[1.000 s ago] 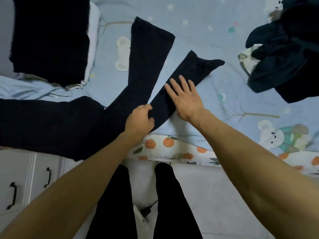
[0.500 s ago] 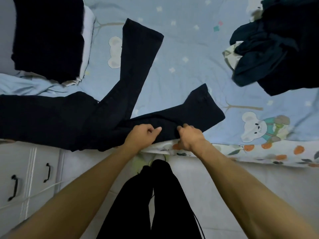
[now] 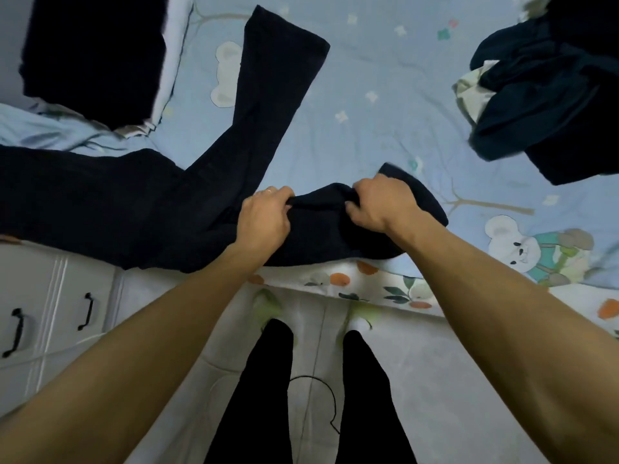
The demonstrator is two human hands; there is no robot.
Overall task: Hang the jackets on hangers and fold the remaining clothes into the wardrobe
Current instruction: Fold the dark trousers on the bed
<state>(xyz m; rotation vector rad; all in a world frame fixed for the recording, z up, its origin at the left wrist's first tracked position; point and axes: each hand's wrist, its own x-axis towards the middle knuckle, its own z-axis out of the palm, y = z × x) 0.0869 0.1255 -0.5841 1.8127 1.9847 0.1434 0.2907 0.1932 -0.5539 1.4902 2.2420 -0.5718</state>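
Dark trousers (image 3: 140, 209) lie spread on the light blue bed sheet (image 3: 368, 112). One leg stretches away toward the top of the view. The other leg lies bunched along the near edge of the bed. My left hand (image 3: 264, 222) grips that near leg from the left, fingers curled into the cloth. My right hand (image 3: 378, 205) grips the same leg a little to the right, where its end is doubled over. Between the two hands the fabric is raised in a fold.
A folded dark garment (image 3: 90, 51) rests on a white one at the top left. A heap of dark clothes (image 3: 549, 92) lies at the top right. White drawers with black handles (image 3: 50, 313) stand at the left. My legs and a black cord (image 3: 321, 396) are on the floor.
The near trouser leg, first pointing up the bed under my flat right hand, was swung along the bed edge. Both hands now grip it and have bunched its end inward.
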